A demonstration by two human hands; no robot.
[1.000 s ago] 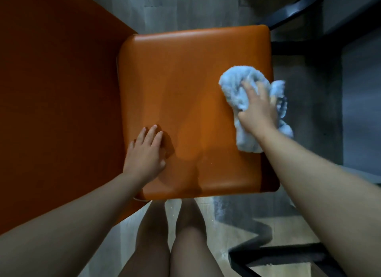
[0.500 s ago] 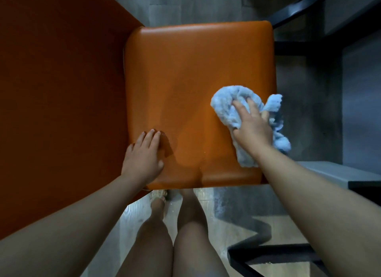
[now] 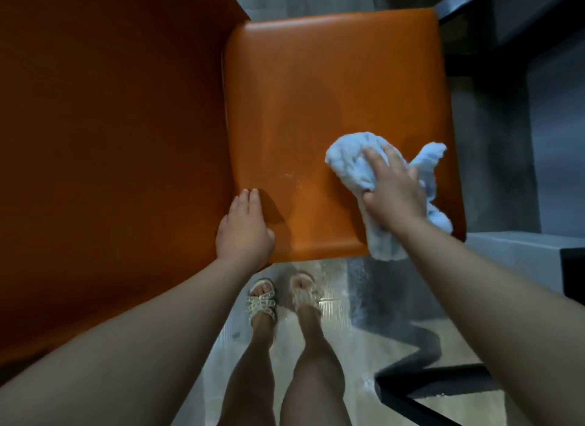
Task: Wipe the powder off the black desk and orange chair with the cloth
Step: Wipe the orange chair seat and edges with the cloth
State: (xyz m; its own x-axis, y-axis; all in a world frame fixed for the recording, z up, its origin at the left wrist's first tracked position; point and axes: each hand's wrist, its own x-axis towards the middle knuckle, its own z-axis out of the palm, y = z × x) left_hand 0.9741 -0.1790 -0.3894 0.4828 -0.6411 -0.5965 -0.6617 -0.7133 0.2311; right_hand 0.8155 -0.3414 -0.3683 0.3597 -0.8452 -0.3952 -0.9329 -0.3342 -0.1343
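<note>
The orange chair seat (image 3: 329,86) fills the middle of the view, its orange backrest (image 3: 110,140) spreading across the left. My right hand (image 3: 392,191) presses a crumpled light blue cloth (image 3: 351,162) onto the seat's near right corner; part of the cloth hangs over the front edge. My left hand (image 3: 243,232) rests flat on the seat's near left corner, fingers together, holding nothing. A few pale powder specks (image 3: 289,175) lie on the seat between my hands. The black desk is not clearly in view.
My legs and sandalled feet (image 3: 281,299) stand on the pale floor just below the seat's front edge. A black chair leg frame (image 3: 421,390) lies on the floor at lower right. Dark furniture (image 3: 506,20) fills the upper right.
My right hand has dragged the cloth toward me, from the seat's right middle edge to its near right corner. My left hand slid slightly nearer the front edge.
</note>
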